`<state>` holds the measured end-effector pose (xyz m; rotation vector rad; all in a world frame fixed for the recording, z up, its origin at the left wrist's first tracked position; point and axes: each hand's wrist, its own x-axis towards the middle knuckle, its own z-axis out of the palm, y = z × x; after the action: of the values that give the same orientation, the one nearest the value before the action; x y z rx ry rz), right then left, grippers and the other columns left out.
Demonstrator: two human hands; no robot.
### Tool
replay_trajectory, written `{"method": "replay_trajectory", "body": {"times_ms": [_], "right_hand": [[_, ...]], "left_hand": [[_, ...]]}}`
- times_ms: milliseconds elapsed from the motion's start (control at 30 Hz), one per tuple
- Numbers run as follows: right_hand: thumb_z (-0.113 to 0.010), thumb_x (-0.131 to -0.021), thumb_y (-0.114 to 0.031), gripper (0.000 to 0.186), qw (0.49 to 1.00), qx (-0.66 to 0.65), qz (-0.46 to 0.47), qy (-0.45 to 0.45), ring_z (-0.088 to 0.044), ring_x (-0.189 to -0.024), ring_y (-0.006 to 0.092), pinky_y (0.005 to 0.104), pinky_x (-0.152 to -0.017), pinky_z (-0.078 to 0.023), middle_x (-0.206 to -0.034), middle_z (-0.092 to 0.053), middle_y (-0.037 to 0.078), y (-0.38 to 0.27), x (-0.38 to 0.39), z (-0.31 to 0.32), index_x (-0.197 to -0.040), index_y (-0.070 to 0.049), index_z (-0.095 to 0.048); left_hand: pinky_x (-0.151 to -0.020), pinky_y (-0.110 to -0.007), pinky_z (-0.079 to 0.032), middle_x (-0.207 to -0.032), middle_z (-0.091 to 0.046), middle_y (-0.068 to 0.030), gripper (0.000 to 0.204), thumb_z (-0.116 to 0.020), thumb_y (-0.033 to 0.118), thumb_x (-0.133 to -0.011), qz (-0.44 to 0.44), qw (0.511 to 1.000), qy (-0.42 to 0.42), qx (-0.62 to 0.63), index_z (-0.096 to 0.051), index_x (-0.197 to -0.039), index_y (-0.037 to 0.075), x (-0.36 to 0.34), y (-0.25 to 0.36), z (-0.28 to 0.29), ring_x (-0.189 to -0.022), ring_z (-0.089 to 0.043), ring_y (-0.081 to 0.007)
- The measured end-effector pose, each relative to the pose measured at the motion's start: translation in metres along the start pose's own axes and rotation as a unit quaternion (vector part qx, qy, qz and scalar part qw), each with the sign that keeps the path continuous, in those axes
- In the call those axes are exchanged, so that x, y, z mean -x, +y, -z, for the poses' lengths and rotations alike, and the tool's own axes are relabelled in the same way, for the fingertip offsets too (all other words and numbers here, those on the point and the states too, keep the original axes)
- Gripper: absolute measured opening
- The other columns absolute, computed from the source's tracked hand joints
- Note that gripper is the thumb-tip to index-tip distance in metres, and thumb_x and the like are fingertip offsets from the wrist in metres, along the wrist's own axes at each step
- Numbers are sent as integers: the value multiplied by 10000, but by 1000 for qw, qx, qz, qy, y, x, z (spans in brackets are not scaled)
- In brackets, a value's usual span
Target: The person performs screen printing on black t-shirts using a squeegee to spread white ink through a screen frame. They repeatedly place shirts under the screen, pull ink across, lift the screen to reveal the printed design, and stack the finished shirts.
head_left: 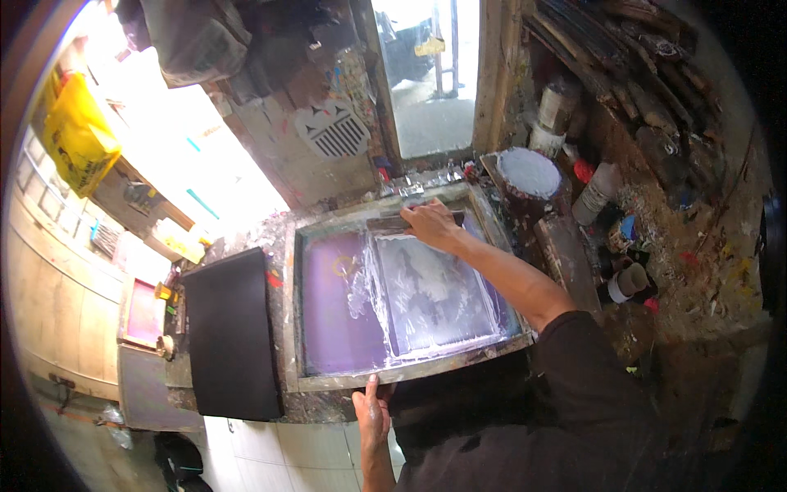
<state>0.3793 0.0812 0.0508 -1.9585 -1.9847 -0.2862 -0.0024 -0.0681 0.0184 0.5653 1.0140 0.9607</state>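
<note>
A wooden screen-printing frame (336,380) lies on the worktable, its purple mesh (336,316) smeared with white ink (434,287) over the middle and right. At the far side of the mesh, my right hand (432,225) is closed on a dark squeegee (387,224), mostly covered by the fingers. My left hand (373,414) grips the frame's near edge, with the thumb on top and the other fingers partly hidden below. Left of the frame lies a flat black sheet (234,332).
Back right stands a round tub of whitish ink (529,174), near a dirty bottle (597,193) and a cup (628,282). A wooden strip (566,258) lies right of the frame. Planks (631,74) lean at the far right; a yellow bag (82,135) hangs far left.
</note>
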Motion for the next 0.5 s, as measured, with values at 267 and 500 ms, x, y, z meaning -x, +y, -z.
{"method": "replay_trajectory", "body": {"times_ms": [267,500], "right_hand": [[-638,-894,-248,203,961,-69,48,-262,-702,-759,383,520,-669,-525,-777,-687,179,-82,92,83,-952,-56,-607],[-728,-856,-407,372,991,100,-57,69,-684,-835,238,435,-891,-379,-820,-681,74,-156,133,176,-1011,-74,-666]], "left_hand": [[-897,-495,-607,-1210,-569,-215,388,-642,168,-989,-5,999,-40,-13,-366,-1159,-45,-1,6,4,-988,-673,-300],[-775,-416,-553,-872,-653,-69,421,-671,433,-947,-108,973,-80,-187,-652,-998,15,14,99,-39,-773,-634,-209]]}}
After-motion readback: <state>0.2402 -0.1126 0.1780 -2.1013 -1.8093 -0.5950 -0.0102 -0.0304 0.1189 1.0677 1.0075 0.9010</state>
